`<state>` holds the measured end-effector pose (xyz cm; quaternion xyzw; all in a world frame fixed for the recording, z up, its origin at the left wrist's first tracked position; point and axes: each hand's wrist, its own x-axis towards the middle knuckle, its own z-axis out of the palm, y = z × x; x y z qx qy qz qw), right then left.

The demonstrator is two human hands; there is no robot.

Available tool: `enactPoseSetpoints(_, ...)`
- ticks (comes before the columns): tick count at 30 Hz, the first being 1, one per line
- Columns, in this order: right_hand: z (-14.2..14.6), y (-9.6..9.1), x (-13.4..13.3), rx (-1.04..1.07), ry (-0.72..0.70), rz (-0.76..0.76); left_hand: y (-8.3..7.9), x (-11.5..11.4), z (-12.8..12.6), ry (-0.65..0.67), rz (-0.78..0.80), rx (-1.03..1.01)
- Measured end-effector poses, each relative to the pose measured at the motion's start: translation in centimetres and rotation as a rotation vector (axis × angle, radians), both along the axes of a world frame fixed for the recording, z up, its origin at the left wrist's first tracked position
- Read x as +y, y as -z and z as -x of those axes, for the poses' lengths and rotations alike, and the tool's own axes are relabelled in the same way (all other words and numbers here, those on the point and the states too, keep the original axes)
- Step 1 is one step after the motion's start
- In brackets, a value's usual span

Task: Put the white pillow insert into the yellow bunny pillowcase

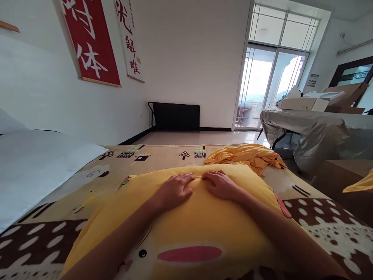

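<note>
A plump yellow pillow (pixel 186 223) with a printed white rabbit lies in front of me on the patterned blanket (pixel 163 155). On its upper part rests my left hand (pixel 175 190), palm down with the fingers laid over the fabric. My right hand (pixel 220 183) lies beside it in the same way, a small gap between the two. The cloth creases slightly between my fingertips. Just beyond the pillow's far right corner is a crumpled orange-yellow cloth (pixel 247 155).
White pillows or bedding (pixel 43 167) lie on the left. At the right stands a plastic-covered table (pixel 309 120) with an open white box (pixel 304 104), and a cardboard box (pixel 340 179) below. A black folded panel (pixel 176 116) leans against the far wall.
</note>
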<state>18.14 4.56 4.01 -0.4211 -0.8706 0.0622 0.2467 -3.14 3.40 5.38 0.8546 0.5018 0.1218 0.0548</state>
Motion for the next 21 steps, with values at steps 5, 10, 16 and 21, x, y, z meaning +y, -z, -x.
enactPoseSetpoints(5, -3.6, 1.7, 0.3, 0.048, 0.07, 0.011, 2.0, 0.1, 3.6, -0.063, -0.028, -0.101)
enactPoseSetpoints(10, -7.5, 3.2, 0.7, 0.093, 0.191, 0.01, 3.4, 0.0, 7.3, -0.166, -0.02, -0.137)
enactPoseSetpoints(16, -12.6, 6.4, 0.9, 0.132, 0.301, 0.053, 5.6, -0.1, 11.6, -0.268, -0.053, -0.204)
enactPoseSetpoints(21, -15.8, 9.0, 0.9, 0.144, 0.352, 0.084, 9.0, 0.1, 16.5, -0.38, -0.069, -0.278)
